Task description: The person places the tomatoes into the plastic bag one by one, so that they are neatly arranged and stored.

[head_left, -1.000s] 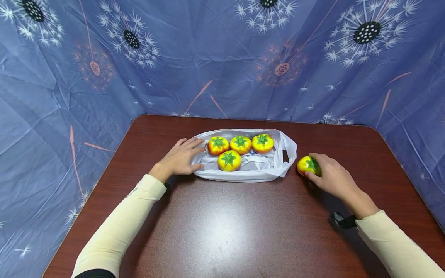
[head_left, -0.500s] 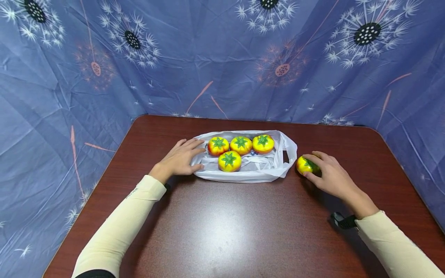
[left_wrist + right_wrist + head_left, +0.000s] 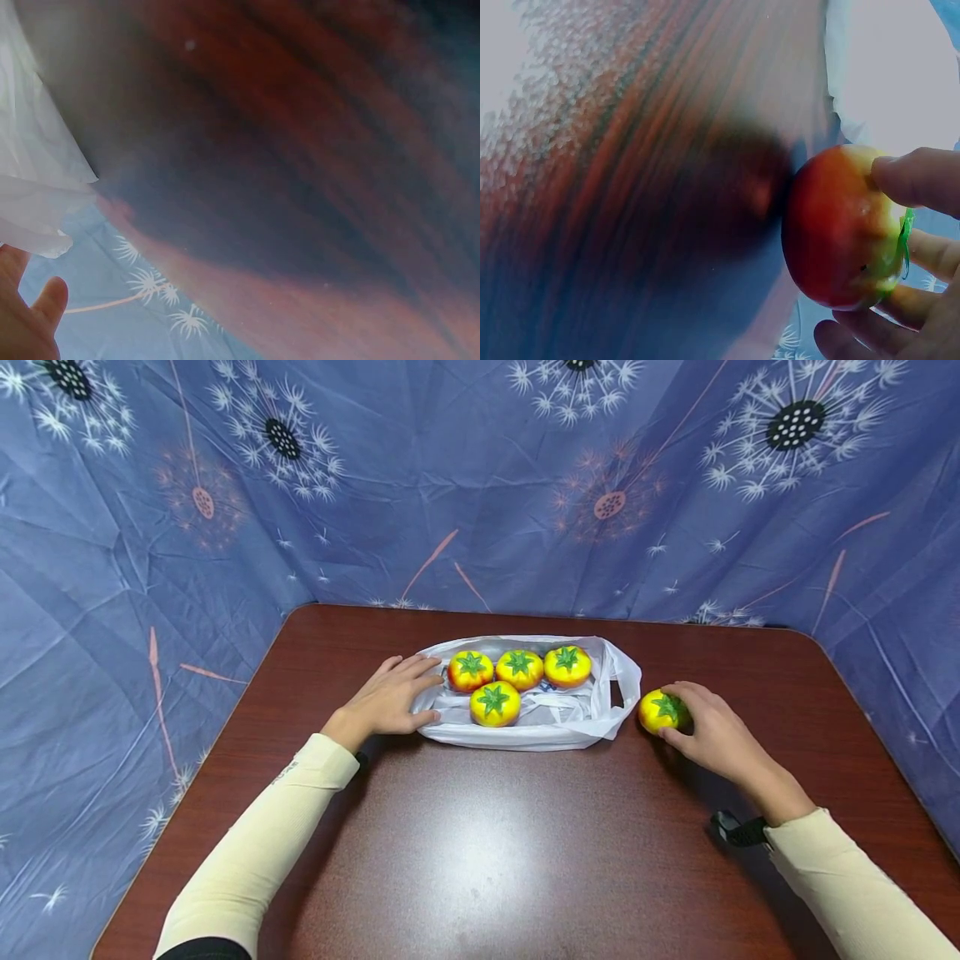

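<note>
My right hand [image 3: 712,729] holds a yellow-and-red tomato [image 3: 657,711] with a green star-shaped leaf top, thumb on the near side and fingers round the far side. In the right wrist view the tomato [image 3: 832,232] shows its red underside, with the thumb [image 3: 919,178] pressed on it. Just to its left lies a white plastic bag [image 3: 510,739], spread wide, its handle loop towards the tomato. My left hand [image 3: 386,697] rests at the bag's left end, fingers spread and fairly straight. Several similar tomatoes sit inside the bag, among them a front one [image 3: 495,704].
A dark red-brown wooden table [image 3: 480,843] carries everything, with a bright glare near its front middle. Behind and beside it hangs a blue cloth [image 3: 420,468] printed with dandelions. Each wrist bears a dark strap, the right one [image 3: 738,831] plainly visible.
The right fingers lay further over the tomato half a second ago and now sit further back, leaving more of its leaf top visible. The tomato has shifted slightly left. My left hand stays put.
</note>
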`<action>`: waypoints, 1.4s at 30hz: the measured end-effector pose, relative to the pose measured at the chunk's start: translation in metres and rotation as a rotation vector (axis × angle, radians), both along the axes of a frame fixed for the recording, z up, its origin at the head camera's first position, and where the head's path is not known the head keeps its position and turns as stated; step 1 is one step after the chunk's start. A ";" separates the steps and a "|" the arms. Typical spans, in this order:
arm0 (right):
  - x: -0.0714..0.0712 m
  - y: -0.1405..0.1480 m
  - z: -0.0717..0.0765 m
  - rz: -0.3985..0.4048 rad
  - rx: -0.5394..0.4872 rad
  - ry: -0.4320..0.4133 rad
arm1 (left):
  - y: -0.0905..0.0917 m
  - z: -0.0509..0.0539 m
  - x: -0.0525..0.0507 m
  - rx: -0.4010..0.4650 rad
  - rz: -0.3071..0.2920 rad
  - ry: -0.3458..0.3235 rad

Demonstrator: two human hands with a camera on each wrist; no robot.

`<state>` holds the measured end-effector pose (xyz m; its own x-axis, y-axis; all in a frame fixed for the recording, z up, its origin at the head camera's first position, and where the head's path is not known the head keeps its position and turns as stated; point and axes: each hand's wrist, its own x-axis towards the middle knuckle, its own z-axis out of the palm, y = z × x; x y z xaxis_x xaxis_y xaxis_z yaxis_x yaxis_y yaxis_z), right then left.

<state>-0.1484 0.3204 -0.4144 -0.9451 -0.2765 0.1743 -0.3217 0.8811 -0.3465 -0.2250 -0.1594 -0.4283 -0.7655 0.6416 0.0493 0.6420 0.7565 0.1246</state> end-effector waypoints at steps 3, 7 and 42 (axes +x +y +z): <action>0.000 -0.001 0.000 -0.017 -0.008 -0.025 | 0.000 0.001 0.000 0.000 -0.001 0.001; -0.001 -0.001 0.000 -0.044 -0.011 -0.060 | 0.000 0.001 0.000 -0.007 0.003 -0.004; -0.005 -0.003 -0.003 0.008 0.070 -0.026 | 0.001 0.003 -0.001 -0.013 0.011 -0.008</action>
